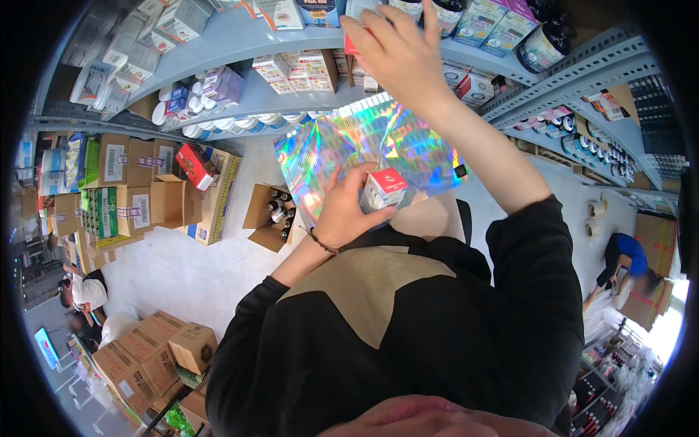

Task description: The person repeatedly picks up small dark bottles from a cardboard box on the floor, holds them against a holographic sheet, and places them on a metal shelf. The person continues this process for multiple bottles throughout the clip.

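My left hand [349, 210] grips a small white carton [377, 198] with a red printed top, close in front of my torso. Beneath and beyond it spreads a shiny sheet [338, 142] with a rainbow holographic surface. My right hand [401, 54] reaches up to the blue-grey metal shelf [248, 39], its fingers around a red box [350, 45] that they mostly cover. Beside that hand stand dark supplement bottles [449, 19] and purple-and-white cartons [508, 27].
Lower shelves hold white cartons [311, 68] and white-lidded tubs [218, 128]. On the floor at left, an open cardboard box [267, 216] contains bottles, near stacked cartons [128, 180]. More brown cartons [144, 355] stand lower left. One person [87, 289] is far left, another [625, 262] bends at right.
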Demonstrator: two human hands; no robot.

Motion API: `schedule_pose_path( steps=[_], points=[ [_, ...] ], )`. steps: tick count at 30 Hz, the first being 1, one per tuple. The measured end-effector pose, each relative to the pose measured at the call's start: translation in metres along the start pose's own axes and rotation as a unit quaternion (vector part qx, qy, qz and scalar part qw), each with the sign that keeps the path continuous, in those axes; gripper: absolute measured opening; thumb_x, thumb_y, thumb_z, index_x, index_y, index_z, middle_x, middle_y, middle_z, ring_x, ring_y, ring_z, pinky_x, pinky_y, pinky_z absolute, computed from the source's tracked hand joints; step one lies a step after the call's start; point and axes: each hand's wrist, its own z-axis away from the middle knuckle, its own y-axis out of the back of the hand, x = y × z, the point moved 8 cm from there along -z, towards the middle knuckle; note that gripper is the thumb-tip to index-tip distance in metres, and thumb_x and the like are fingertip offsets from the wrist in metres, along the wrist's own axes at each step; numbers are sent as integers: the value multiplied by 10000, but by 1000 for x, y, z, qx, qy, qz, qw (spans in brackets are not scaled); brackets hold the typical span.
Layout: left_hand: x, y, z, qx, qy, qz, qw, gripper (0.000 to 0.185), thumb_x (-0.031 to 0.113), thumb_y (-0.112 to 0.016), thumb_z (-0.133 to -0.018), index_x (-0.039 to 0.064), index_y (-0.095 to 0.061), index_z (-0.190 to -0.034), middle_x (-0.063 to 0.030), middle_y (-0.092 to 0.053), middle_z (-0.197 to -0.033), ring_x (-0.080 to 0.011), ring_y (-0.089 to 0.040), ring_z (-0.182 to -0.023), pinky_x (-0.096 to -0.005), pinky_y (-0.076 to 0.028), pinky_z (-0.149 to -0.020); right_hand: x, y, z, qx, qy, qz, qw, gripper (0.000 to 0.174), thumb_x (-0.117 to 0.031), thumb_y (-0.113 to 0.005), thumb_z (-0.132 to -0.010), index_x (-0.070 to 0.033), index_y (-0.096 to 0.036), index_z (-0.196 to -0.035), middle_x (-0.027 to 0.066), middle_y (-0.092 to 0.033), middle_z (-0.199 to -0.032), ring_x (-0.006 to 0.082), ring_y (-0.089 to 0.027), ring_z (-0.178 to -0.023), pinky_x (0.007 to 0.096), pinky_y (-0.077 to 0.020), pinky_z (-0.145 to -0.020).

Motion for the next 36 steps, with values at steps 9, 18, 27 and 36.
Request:
schedule_pose_path(
  steps=[9,18,27,36],
  points=[
    [-49,28,-20,56,71,612,786,535,44,-645,-883,81,-393,-1353,-106,-548,-1309,-194,-546,-1205,-367,-473,-1009,54,58,76,-271,-369,-655,601,560,-125,-777,-815,-3,-554,-1314,57,-625,-1203,132,-584,-1087,293,-461,-961],
    [-62,-39,-10,-96,90,584,801,795,378,-719,-877,86,-273,-1467,-88,-478,-1357,-202,-465,-1284,-352,-392,-1058,-37,18,145,-310,-343,-588,663,370,-222,-739,-865,-25,-618,-1154,125,-574,-1074,257,-575,-1038,358,-469,-902],
    [-4,-54,4,-188,103,488,846,1113,139,-863,-678,131,-114,-1501,-158,-465,-1357,-261,-441,-1298,-409,-329,-1099,-44,47,157,-435,-206,-724,494,639,-284,-823,-733,-84,-550,-1274,175,-514,-1257,326,-469,-1232,392,-383,-1038],
    [126,119,-127,123,-225,-233,938,617,259,-769,-803,43,-521,-1325,-178,-557,-1294,-376,-500,-1244,-447,-376,-1067,110,50,138,-268,-313,-496,764,556,-206,-819,-632,-100,-612,-1137,158,-495,-1216,338,-480,-1199,418,-398,-1018]
  ],
)
